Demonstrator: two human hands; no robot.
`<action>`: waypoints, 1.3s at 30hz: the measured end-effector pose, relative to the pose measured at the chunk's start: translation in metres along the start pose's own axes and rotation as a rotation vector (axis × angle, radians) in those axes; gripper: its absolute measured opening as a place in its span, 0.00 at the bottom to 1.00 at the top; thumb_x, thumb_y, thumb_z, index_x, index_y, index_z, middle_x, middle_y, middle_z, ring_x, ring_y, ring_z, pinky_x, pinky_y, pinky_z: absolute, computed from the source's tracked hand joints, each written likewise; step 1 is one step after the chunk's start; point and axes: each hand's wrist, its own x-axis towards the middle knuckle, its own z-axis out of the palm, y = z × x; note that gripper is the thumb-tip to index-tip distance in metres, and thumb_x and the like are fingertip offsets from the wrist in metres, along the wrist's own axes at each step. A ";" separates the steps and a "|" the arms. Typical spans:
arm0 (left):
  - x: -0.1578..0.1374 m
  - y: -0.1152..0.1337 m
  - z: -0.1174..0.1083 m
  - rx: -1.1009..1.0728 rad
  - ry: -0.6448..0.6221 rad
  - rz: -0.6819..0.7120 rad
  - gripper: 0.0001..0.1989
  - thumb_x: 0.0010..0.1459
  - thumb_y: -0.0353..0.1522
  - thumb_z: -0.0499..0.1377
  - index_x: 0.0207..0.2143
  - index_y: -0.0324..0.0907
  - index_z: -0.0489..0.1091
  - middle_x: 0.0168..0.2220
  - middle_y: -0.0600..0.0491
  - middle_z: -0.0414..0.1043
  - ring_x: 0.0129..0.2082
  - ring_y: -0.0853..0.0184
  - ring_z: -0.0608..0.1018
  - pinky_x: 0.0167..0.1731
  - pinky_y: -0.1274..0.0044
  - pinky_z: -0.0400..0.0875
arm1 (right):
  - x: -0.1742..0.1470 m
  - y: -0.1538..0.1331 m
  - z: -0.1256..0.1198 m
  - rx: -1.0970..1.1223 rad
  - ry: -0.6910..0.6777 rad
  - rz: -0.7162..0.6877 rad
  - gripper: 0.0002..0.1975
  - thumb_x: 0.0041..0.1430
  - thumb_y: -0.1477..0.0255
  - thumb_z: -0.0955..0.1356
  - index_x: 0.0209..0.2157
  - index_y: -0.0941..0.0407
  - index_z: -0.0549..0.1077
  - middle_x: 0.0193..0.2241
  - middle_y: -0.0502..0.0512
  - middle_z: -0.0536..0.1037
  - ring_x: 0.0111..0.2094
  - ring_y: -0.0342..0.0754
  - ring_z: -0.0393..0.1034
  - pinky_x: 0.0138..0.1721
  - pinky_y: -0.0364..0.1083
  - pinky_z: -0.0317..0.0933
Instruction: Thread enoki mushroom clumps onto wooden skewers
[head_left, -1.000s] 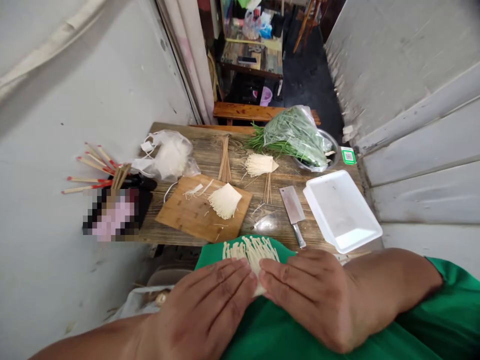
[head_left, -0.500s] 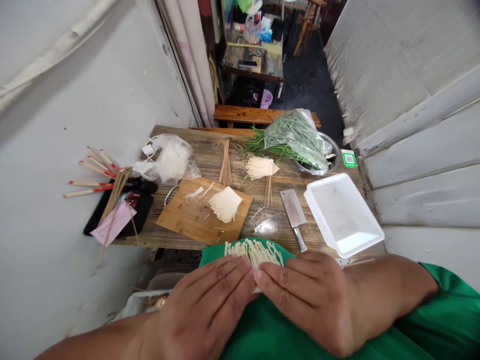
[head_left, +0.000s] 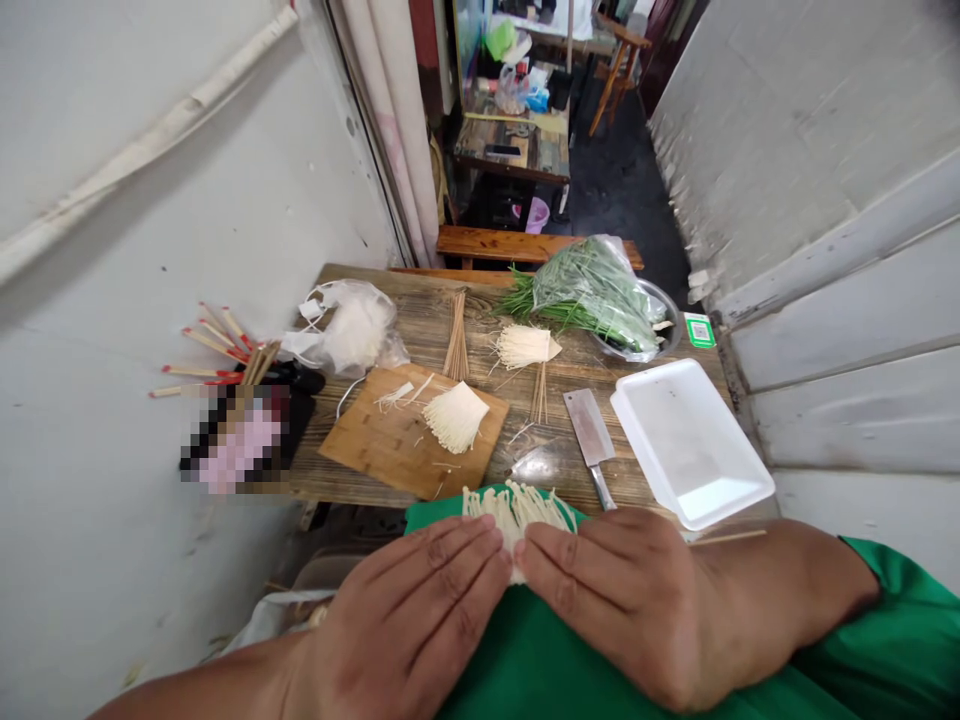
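One pale cream enoki bunch (head_left: 517, 508), fanned out, thin-stemmed and tiny-capped, sits in front of the green garment (head_left: 540, 660); over my remote feed I see the left hand (head_left: 416, 605) and right hand (head_left: 626, 605) gripping it from both sides.

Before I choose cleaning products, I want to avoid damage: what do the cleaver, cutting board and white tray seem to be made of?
Cleaver: likely steel; dull grey-brown blade, shinier metallic-looking handle. Cutting board: wood or bamboo, judging by its matte tan surface with darker patches. White tray: probably plastic, smooth and slightly glossy.
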 end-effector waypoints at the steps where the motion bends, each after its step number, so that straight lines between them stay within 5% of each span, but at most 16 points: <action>1: 0.000 0.000 -0.001 0.005 -0.006 0.004 0.24 0.62 0.25 0.38 0.60 0.39 0.54 0.49 0.50 0.73 0.54 0.67 0.69 0.55 0.72 0.64 | -0.002 -0.001 0.001 0.000 0.006 -0.012 0.19 0.59 0.77 0.56 0.44 0.69 0.73 0.38 0.66 0.77 0.26 0.50 0.70 0.20 0.49 0.64; 14: 0.001 -0.002 -0.004 0.055 -0.055 0.083 0.20 0.58 0.23 0.44 0.52 0.36 0.63 0.47 0.51 0.75 0.56 0.70 0.67 0.57 0.76 0.60 | -0.002 0.003 -0.011 -0.025 -0.097 -0.077 0.17 0.58 0.76 0.61 0.45 0.70 0.71 0.41 0.66 0.76 0.28 0.48 0.72 0.24 0.46 0.68; 18: 0.005 -0.015 -0.013 0.111 -0.090 0.079 0.19 0.58 0.23 0.49 0.53 0.36 0.62 0.48 0.50 0.74 0.52 0.71 0.71 0.55 0.77 0.62 | -0.010 0.012 -0.015 -0.150 0.004 0.070 0.16 0.61 0.73 0.62 0.49 0.66 0.68 0.46 0.63 0.74 0.38 0.47 0.72 0.34 0.44 0.70; 20: 0.007 -0.027 -0.013 0.113 -0.039 0.026 0.18 0.59 0.24 0.51 0.52 0.38 0.63 0.47 0.52 0.75 0.49 0.71 0.74 0.53 0.79 0.65 | -0.023 0.021 -0.015 -0.188 0.029 0.148 0.14 0.62 0.73 0.63 0.48 0.64 0.68 0.43 0.62 0.76 0.40 0.48 0.72 0.37 0.45 0.68; 24: 0.026 -0.064 -0.001 0.027 0.066 -0.008 0.13 0.59 0.28 0.53 0.47 0.43 0.67 0.43 0.54 0.77 0.43 0.71 0.77 0.45 0.80 0.71 | -0.051 0.047 -0.005 -0.154 0.020 0.253 0.12 0.62 0.75 0.61 0.46 0.60 0.69 0.26 0.54 0.74 0.26 0.44 0.68 0.26 0.43 0.61; 27: 0.054 -0.096 0.011 0.147 0.098 -0.040 0.15 0.58 0.34 0.56 0.48 0.42 0.66 0.42 0.52 0.77 0.41 0.68 0.78 0.44 0.76 0.72 | -0.059 0.074 0.021 -0.057 0.116 0.369 0.12 0.63 0.75 0.60 0.43 0.59 0.72 0.21 0.52 0.71 0.22 0.42 0.65 0.24 0.41 0.56; 31: 0.073 -0.120 0.024 0.346 0.161 -0.313 0.35 0.55 0.44 0.56 0.60 0.38 0.52 0.57 0.40 0.62 0.56 0.54 0.67 0.54 0.62 0.63 | -0.054 0.117 0.073 0.296 0.281 0.695 0.12 0.62 0.67 0.62 0.39 0.56 0.75 0.33 0.56 0.78 0.33 0.45 0.72 0.36 0.42 0.62; 33: 0.066 -0.123 0.033 0.346 0.208 -0.435 0.32 0.57 0.43 0.55 0.60 0.40 0.52 0.57 0.42 0.63 0.55 0.56 0.68 0.54 0.64 0.63 | -0.048 0.139 0.103 0.321 0.346 0.791 0.14 0.62 0.67 0.61 0.38 0.57 0.76 0.32 0.55 0.79 0.31 0.45 0.72 0.35 0.42 0.62; 39: 0.020 -0.123 0.073 0.299 0.069 -0.372 0.23 0.59 0.39 0.53 0.56 0.42 0.59 0.52 0.45 0.70 0.50 0.60 0.73 0.50 0.71 0.69 | -0.029 0.195 0.187 0.461 0.477 1.080 0.17 0.64 0.63 0.60 0.32 0.61 0.72 0.21 0.48 0.73 0.24 0.41 0.68 0.32 0.44 0.64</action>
